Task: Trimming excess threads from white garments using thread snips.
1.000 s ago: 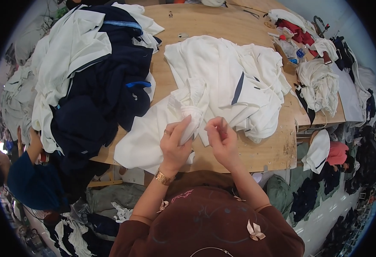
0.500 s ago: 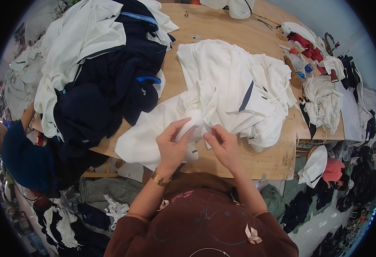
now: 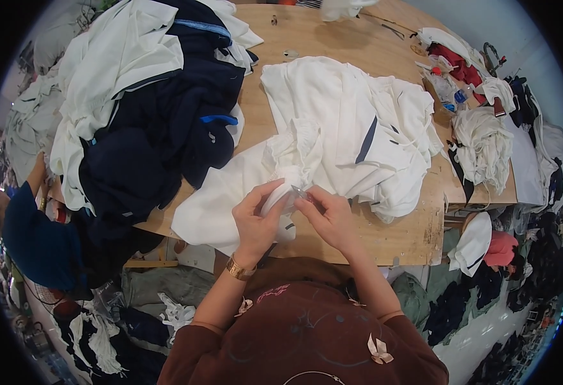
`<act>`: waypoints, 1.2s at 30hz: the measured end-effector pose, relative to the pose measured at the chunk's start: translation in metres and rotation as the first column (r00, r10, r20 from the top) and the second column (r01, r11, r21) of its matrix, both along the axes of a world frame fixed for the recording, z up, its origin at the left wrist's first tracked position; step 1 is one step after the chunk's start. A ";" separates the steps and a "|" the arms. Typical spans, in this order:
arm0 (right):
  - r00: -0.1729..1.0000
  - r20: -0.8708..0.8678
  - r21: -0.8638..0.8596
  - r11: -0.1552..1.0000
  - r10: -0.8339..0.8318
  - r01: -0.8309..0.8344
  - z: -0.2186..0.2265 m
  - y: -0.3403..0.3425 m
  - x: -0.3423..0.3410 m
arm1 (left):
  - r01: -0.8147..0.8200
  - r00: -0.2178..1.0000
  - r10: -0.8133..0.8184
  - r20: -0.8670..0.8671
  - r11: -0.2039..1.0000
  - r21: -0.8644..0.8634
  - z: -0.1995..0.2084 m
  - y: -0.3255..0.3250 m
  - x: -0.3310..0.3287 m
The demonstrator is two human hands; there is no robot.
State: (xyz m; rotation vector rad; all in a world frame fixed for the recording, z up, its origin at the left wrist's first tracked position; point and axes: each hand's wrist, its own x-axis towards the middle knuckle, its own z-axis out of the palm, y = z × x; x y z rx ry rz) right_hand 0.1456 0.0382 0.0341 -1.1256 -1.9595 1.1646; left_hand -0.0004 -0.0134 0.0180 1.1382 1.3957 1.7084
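A white garment (image 3: 220, 202) with a gathered, elastic-looking end (image 3: 294, 144) lies at the table's near edge. My left hand (image 3: 256, 218) is closed on a fold of this garment, pinching it between thumb and fingers. Right beside it, my right hand (image 3: 325, 215) is closed around small thread snips (image 3: 299, 192). Only their grey metal tips show, touching or nearly touching the held fold; the handles are hidden in my fingers. Just beyond my hands, more white garments (image 3: 333, 96) with navy trim lie in a heap.
Navy garments (image 3: 159, 122) and white ones (image 3: 118, 51) are piled at the left of the wooden table (image 3: 397, 240). A person in a blue top (image 3: 41, 234) is beyond that pile. At right are bundled white cloth (image 3: 480, 144) and a plastic bottle (image 3: 462, 96). Scissors (image 3: 394, 31) lie far back.
My right hand has shifted slightly left and up toward the held fold, and the snips' tips now show. The white item at the table's far edge has moved.
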 end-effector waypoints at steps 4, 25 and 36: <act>0.998 -0.054 0.024 1.000 -0.014 0.015 -0.013 0.005 0.000 | -0.007 1.000 0.007 0.025 1.000 -0.008 -0.005 0.001 -0.006; 0.957 -0.268 -0.473 0.880 -0.109 -0.033 -0.048 0.003 0.012 | -0.080 0.987 0.152 0.061 0.774 -0.629 -0.094 0.007 -0.084; 0.974 -0.224 -0.184 0.983 -0.033 -0.009 -0.055 0.004 0.005 | 0.327 0.881 -0.184 0.436 0.903 -0.278 -0.020 0.011 -0.050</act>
